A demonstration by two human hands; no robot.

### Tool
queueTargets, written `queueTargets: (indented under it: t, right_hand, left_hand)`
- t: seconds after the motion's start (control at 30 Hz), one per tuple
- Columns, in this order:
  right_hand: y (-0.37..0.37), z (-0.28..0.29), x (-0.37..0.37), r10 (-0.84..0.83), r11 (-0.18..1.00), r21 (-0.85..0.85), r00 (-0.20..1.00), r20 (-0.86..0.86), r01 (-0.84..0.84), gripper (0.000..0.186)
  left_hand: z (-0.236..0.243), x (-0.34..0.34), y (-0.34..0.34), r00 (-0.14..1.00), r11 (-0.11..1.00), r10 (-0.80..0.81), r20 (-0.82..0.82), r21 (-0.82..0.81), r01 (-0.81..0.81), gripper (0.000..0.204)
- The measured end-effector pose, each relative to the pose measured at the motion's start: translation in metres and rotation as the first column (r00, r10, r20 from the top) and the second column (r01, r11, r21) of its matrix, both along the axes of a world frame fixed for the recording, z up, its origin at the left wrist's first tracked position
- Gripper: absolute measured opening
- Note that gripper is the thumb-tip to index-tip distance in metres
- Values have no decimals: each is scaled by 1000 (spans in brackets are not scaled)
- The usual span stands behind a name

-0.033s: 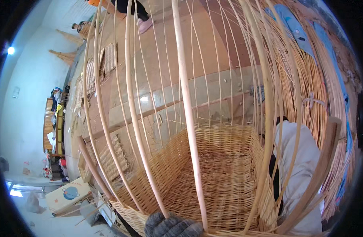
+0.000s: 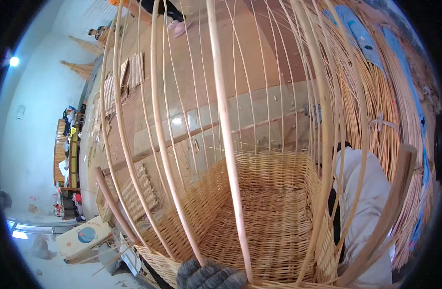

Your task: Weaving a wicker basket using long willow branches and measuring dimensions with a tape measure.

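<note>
A rectangular wicker basket stands in front of me, its woven walls low and tall bare stakes rising all around it. At the near wall my left hand, in a grey knitted glove, has its fingers curled over the woven edge. A thick peeled stake rises just right of the glove, and a thinner stake meets the wall right by the fingers. My right hand does not show. Pale grey cloth lies along the basket's right side; whether it is a sleeve or a trouser leg I cannot tell.
Long bundles of willow rods lie on the right, partly under blue cloth. A thick wooden bar stands at the near right. Woven mats and a cardboard box are on the left. Another person's pink shoes show at the far end.
The person at the far end has shifted their feet, and both shoes now show. The stakes sway slightly; my gloved hand stays in place on the basket wall.
</note>
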State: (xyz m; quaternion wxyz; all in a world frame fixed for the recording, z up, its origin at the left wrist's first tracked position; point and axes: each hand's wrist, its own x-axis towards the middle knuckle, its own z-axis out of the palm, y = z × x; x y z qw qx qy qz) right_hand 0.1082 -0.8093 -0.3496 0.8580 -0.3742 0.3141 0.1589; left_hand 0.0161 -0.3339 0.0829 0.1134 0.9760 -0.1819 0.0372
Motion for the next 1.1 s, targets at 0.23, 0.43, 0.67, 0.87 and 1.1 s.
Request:
queueTargets:
  t: [0.23,0.43,0.67,0.87,1.1]
  right_hand:
    - [-33,-14,-66,-193,977,79,980,-55,197,40]
    - [-59,5,-110,-324,935,117,941,-104,335,39]
    - [-72,72,-137,-426,885,183,903,-50,428,38]
    - [-123,175,-238,-384,918,215,879,282,333,35]
    - [40,394,-213,-58,736,-436,690,721,517,25]
  left_hand:
    - [-3,-12,-2,999,999,22,-38,-49,-24,50]
    - [2,-16,-8,994,999,3,107,33,-7,50]
    - [-30,-31,-6,996,976,-82,29,-200,86,51]
    - [-36,-44,-6,981,980,-10,192,-194,48,44]
    - [-13,-2,35,903,970,125,411,-242,-24,31]
